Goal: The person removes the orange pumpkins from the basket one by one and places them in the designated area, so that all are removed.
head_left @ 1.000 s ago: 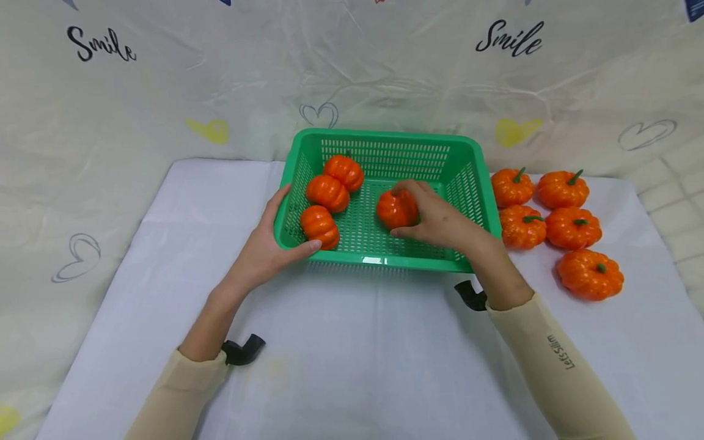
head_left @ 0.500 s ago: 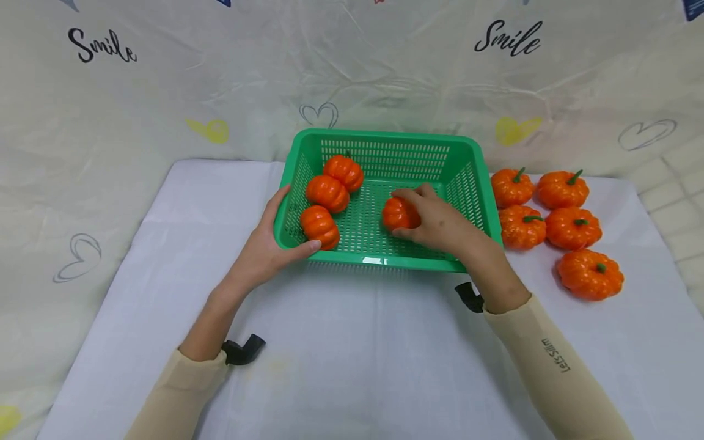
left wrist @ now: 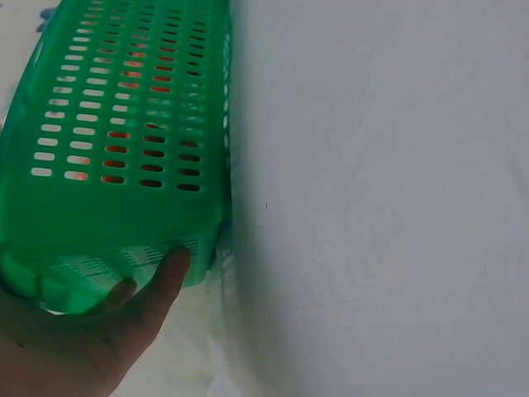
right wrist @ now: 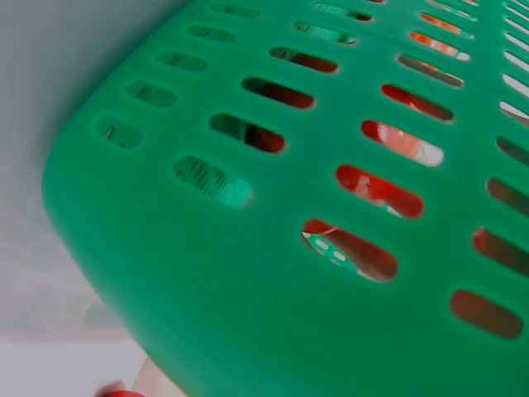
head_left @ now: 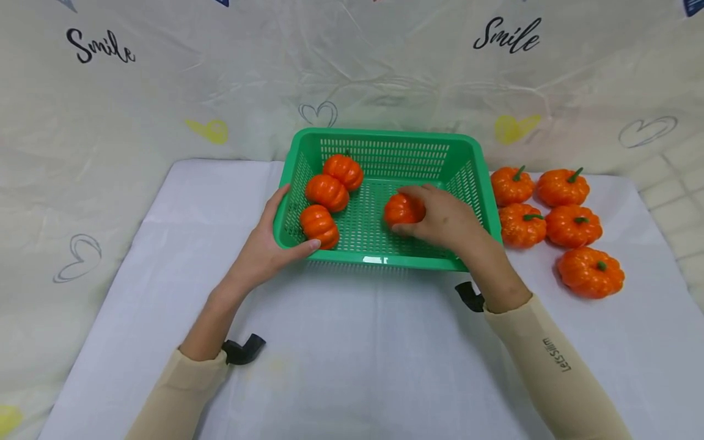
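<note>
The pumpkin (head_left: 403, 210), glossy, ribbed, orange, is inside the green basket (head_left: 376, 262), partly hidden by the right hand (head_left: 444, 220), fingers clamped on it. The left hand (head_left: 264, 247) grips the basket's left end, near three pumpkins (head_left: 327, 194); five more pumpkins (head_left: 574, 227) lie right of the basket.

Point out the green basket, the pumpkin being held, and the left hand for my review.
Green basket (head_left: 423, 263): head view, on its front rim.
Held pumpkin (head_left: 402, 210): head view, on its exposed side.
Left hand (head_left: 263, 249): head view, on the middle of the hand.
</note>
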